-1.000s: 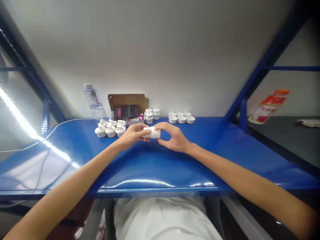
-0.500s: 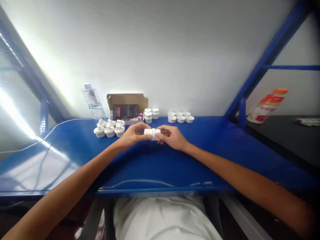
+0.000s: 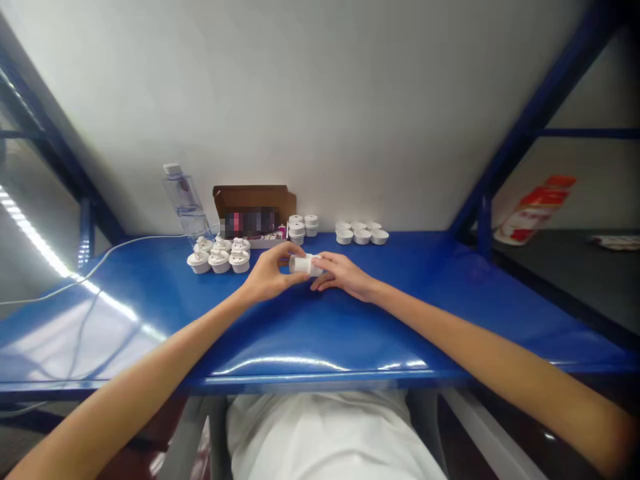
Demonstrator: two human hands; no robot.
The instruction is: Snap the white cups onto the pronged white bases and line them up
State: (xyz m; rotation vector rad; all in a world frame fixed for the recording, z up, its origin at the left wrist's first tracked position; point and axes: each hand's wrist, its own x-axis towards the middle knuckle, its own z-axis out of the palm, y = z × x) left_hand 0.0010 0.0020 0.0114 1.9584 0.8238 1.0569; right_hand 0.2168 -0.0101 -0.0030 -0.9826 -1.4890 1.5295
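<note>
Over the middle of the blue table, a small white cylindrical plastic piece [image 3: 301, 265] with a ring round it lies sideways between my hands. My left hand [image 3: 270, 275] grips its left end, thumb below and fingers above. On the other end, my right hand [image 3: 347, 275] is closed, its thumb and fingers pressed on the ring side. Beyond my left hand stand several white round pieces with knobbed tops [image 3: 219, 260]. Several small white cups [image 3: 362, 236] sit in two rows past my right hand.
An open cardboard box [image 3: 255, 193] stands against the wall beside stacked white round pieces [image 3: 297, 233]. A clear water bottle [image 3: 185, 200] and a white cable [image 3: 135, 240] are at left. An orange-capped bottle [image 3: 537, 210] stands at far right, past the blue frame [image 3: 520, 137].
Both hands have turned the white piece slightly and shifted their fingers on it. My right fingers now lie more over its top. The light on the wall has dimmed.
</note>
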